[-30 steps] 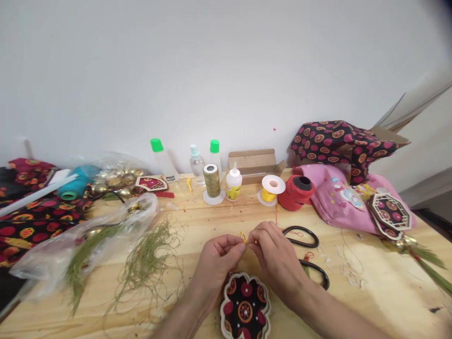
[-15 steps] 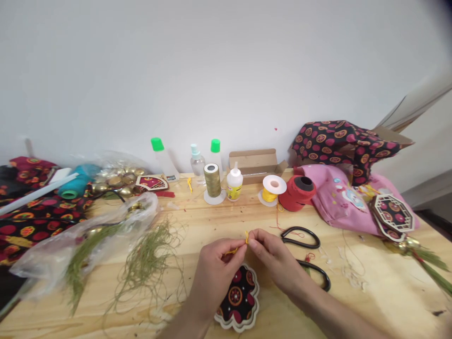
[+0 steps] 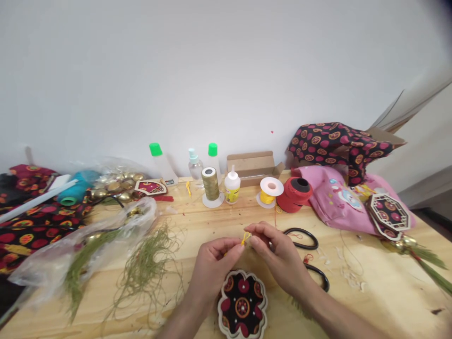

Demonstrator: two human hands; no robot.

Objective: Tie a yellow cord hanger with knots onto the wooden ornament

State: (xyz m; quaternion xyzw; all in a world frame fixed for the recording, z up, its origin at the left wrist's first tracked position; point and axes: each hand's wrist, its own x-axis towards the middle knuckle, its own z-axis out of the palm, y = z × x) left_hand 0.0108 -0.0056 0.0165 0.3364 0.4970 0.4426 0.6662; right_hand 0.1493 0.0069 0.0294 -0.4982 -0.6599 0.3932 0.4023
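Note:
A looped yellow cord is pinched between my two hands near the middle of the table. My left hand closes thumb and forefinger on its lower left part. The fingertips of my right hand are closed on the loop's right side. Just below the hands lies a flower-shaped wooden frame with dark patterned fabric and small pale beads inside. Black-handled scissors lie beside my right hand and forearm, which hide part of them.
Along the wall stand a glue bottle, an olive thread spool, a yellow cord spool and a red thread cone. Loose green threads and a plastic bag are at left. A pink bag lies at right.
The yellow cord now shows a wider open loop between my fingertips. My hands have shifted slightly apart, and more of the flower-shaped frame shows. The view has moved a little.

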